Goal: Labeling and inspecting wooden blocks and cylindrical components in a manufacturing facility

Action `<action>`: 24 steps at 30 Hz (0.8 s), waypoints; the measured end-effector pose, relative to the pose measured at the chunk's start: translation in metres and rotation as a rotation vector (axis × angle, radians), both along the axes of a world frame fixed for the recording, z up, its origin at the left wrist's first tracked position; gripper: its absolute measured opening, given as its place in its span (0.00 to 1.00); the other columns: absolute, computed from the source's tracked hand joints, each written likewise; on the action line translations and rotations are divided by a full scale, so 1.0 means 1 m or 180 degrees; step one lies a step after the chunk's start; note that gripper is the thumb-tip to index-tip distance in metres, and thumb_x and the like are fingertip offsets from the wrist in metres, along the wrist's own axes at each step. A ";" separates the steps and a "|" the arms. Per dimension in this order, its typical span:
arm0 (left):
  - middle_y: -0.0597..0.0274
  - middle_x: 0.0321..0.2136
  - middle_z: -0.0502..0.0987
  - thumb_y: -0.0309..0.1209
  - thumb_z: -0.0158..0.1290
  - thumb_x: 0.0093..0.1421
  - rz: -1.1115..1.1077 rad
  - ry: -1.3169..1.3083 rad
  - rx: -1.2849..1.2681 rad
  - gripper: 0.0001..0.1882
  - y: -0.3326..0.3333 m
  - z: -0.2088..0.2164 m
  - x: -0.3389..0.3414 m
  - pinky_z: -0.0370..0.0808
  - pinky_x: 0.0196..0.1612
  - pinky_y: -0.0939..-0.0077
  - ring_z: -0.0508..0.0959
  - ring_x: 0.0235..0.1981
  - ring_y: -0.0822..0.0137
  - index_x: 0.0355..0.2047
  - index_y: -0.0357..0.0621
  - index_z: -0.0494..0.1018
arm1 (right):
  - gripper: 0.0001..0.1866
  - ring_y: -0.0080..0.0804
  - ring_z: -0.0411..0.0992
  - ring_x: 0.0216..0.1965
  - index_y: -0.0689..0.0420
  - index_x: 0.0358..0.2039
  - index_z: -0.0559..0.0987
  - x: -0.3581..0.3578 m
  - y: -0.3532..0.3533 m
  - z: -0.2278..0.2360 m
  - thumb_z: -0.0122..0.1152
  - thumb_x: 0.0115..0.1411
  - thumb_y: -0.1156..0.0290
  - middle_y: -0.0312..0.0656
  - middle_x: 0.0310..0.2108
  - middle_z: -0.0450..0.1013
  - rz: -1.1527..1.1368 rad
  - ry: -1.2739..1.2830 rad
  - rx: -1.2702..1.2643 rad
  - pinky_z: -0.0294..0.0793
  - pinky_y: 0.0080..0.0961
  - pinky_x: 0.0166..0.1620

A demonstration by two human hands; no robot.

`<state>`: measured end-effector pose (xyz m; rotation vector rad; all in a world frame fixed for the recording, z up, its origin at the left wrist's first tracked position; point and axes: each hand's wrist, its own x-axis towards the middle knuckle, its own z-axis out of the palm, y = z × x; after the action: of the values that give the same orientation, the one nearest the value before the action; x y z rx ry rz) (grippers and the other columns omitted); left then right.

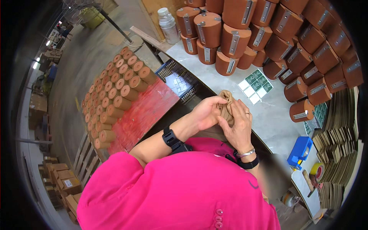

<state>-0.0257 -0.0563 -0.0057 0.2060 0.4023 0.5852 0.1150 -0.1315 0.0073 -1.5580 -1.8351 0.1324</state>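
Both hands are together over the near edge of the table, closed around a bunched tan wrap [227, 102]; I cannot tell whether it is paper or cloth. My left hand [207, 112] grips it from the left, thumb pressed against its folds. From the right, my right hand [239, 126] wraps its fingers along the other side. The wrap's lower end drops toward my lap and is partly hidden by my hands. Just beyond them, a sheet of green and white labels [255, 86] lies flat on the grey tabletop [274, 126].
Stacked reddish-brown cylinders [235, 41] with metal strips fill the table's far side, beside a clear bottle [168, 27]. At right are a blue tape dispenser [300, 152], a tape roll [317, 170] and cardboard stacks [337, 172]. Left, a red board [153, 109] bears brown cylinders; a crate [184, 94] sits between.
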 end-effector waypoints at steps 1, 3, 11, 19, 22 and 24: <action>0.54 0.52 0.72 0.34 0.43 0.68 -0.0148 -0.0024 0.0241 0.19 -0.002 0.007 -0.001 0.66 0.62 0.61 0.72 0.56 0.61 0.56 0.39 0.65 | 0.29 0.50 0.68 0.55 0.66 0.52 0.74 0.002 -0.001 0.001 0.68 0.54 0.61 0.50 0.48 0.74 0.0027 0.0104 -0.0103 0.65 0.40 0.56; 0.55 0.54 0.70 0.34 0.42 0.68 -0.0067 -0.0232 0.0537 0.20 -0.007 0.018 0.001 0.66 0.62 0.60 0.70 0.57 0.61 0.58 0.41 0.63 | 0.32 0.49 0.67 0.56 0.66 0.53 0.73 0.005 -0.001 0.003 0.69 0.53 0.57 0.51 0.48 0.74 0.0028 0.0195 -0.0209 0.63 0.41 0.56; 0.53 0.62 0.62 0.35 0.45 0.70 -0.0073 -0.0084 0.0896 0.26 -0.013 0.026 0.008 0.64 0.64 0.51 0.65 0.63 0.58 0.65 0.48 0.52 | 0.10 0.23 0.70 0.29 0.64 0.40 0.73 0.023 0.001 -0.008 0.61 0.62 0.73 0.38 0.34 0.74 -0.0391 0.2359 -0.0502 0.68 0.20 0.31; 0.55 0.54 0.70 0.20 0.55 0.63 0.0193 0.0556 0.1401 0.34 -0.011 0.013 0.031 0.74 0.56 0.69 0.74 0.53 0.66 0.66 0.45 0.54 | 0.16 0.40 0.67 0.56 0.69 0.50 0.74 0.033 -0.004 0.006 0.49 0.67 0.72 0.53 0.54 0.68 0.0212 0.2426 -0.0162 0.64 0.31 0.59; 0.58 0.51 0.71 0.22 0.57 0.61 0.0279 0.0602 0.1319 0.33 -0.010 0.017 0.032 0.75 0.53 0.73 0.74 0.51 0.68 0.65 0.44 0.57 | 0.16 0.41 0.67 0.56 0.70 0.48 0.75 0.033 0.000 0.005 0.48 0.68 0.71 0.52 0.55 0.68 0.0207 0.2310 -0.0304 0.64 0.32 0.59; 0.60 0.48 0.72 0.22 0.58 0.60 0.0382 0.0783 0.1646 0.33 -0.006 0.018 0.033 0.74 0.53 0.74 0.75 0.49 0.70 0.65 0.44 0.58 | 0.18 0.40 0.67 0.55 0.69 0.52 0.73 0.028 0.003 0.003 0.48 0.68 0.69 0.52 0.55 0.67 -0.0235 0.2068 -0.0074 0.65 0.32 0.58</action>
<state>0.0075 -0.0625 0.0121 0.7588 0.4979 0.7794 0.1434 -0.1286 0.0101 -1.3789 -1.2650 0.5570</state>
